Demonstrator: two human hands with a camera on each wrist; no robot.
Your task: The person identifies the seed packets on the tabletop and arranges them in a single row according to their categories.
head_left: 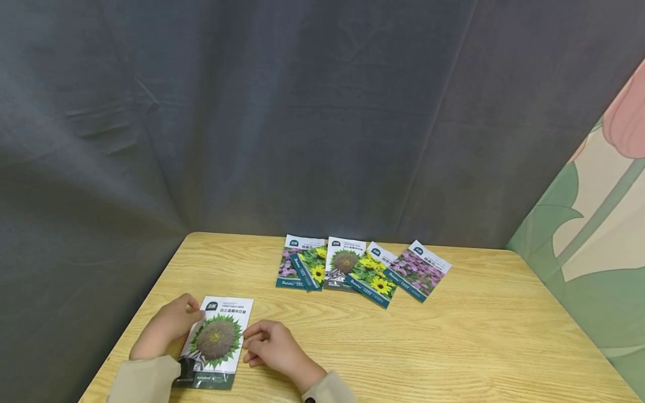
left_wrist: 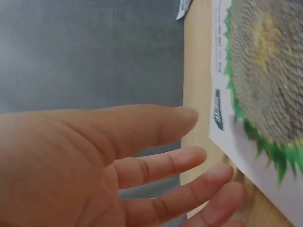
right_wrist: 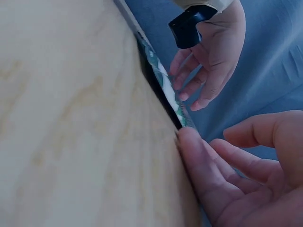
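A seed packet [head_left: 216, 338] with a large sunflower head on white and a dark green bottom band lies face up at the table's front left. Beside its left edge is my left hand [head_left: 173, 323]; in the left wrist view the thumb and fingers [left_wrist: 161, 125] are extended and apart from the packet's corner. My right hand [head_left: 274, 344] is at the opposite edge, fingers loosely bent. The right wrist view shows one fingertip [right_wrist: 189, 139] touching the packet's edge [right_wrist: 165, 90], under which runs a dark gap. Neither hand grips anything.
Toward the back of the wooden table [head_left: 453, 341], several seed packets lie in an overlapping row: purple flowers [head_left: 420, 271], yellow flowers [head_left: 375, 277] and another sunflower packet [head_left: 344, 260]. A dark grey curtain [head_left: 302, 112] hangs behind; a flower-patterned panel [head_left: 594, 224] stands at right.
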